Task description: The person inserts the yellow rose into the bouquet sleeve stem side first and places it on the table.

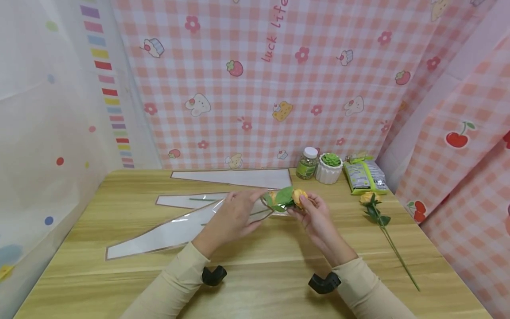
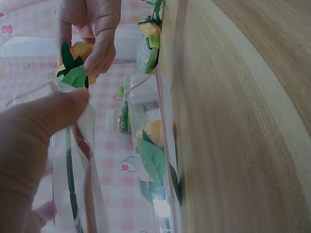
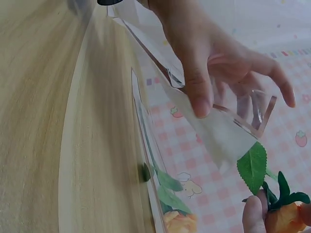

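My left hand grips a long tapered flower sleeve, clear with a white back and brown-edged rim, thumb on the near side. Inside the sleeve runs a green stem, visible in the left wrist view. At the sleeve's wide mouth my right hand pinches the head of a yellow-orange artificial rose. The rose's green leaf sits right at the sleeve's rim. Behind and below lies a second sleeve with another artificial rose in it.
A third flat sleeve lies along the table's back edge. At the back right stand a white-capped jar, a potted succulent and a green packet. One loose rose lies on the right side of the wooden table.
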Tool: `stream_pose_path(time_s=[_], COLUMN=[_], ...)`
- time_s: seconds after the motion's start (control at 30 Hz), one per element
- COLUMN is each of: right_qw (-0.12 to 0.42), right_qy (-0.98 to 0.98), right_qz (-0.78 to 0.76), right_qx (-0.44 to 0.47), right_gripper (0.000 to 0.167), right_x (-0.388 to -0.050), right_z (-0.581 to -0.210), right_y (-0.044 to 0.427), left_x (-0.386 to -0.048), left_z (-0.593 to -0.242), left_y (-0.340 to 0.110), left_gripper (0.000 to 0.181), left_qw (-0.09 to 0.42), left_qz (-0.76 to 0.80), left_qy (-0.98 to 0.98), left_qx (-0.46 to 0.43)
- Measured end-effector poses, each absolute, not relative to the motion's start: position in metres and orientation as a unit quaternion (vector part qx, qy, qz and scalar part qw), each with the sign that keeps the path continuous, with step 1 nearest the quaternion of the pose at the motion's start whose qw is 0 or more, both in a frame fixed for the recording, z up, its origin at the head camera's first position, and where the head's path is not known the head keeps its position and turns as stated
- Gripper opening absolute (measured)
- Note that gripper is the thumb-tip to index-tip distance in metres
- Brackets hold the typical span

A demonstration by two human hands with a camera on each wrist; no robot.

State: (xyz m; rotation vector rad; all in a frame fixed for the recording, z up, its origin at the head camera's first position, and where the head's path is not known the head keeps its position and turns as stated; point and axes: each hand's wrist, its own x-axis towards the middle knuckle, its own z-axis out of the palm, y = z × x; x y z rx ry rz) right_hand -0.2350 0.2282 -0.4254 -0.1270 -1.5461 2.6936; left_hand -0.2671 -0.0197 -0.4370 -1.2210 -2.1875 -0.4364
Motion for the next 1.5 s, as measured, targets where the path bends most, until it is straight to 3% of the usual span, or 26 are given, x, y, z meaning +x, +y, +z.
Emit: stream_pose_path(time_s=[0.17,0.37,0.43,0.63,1.1,1.5], right_qw=[0.004,-0.008,-0.005,0.001,0.037,0.006], right_qy=[-0.484,-0.455,-0.453,-0.459,-0.500,-0.540], right_qz=[0.874,0.889,0.890,0.887,0.865,0.840], right_qx=[-0.046,-0.057,-0.057,-0.058,0.012,0.043], right_gripper=[0.006,0.003,0.003,0.006,0.021,0.030], right_x=[-0.234,-0.235,-0.235,-0.234,-0.231,-0.224], right_z=[-0.427,-0.429,-0.429,-0.428,-0.434,-0.435], right_y=[0.227,0.225,0.225,0.224,0.219,0.206], left_x=[-0.264,-0.261,-0.261,-0.261,-0.265,-0.263], left_z=[-0.436,-0.435,-0.435,-0.434,-0.441,-0.446], left_y=[-0.021,-0.022,-0.023,-0.025,-0.026,-0.026], left_gripper=[0.127,0.116,0.115,0.136,0.118,0.112], left_qw=[0.257,0.276,0.258,0.184,0.174,0.173], left_qz=[-0.159,-0.100,-0.089,-0.065,-0.094,-0.096], left_qy=[-0.854,-0.896,-0.912,-0.948,-0.939,-0.931], left_qx=[-0.424,-0.334,-0.307,-0.251,-0.282,-0.307])
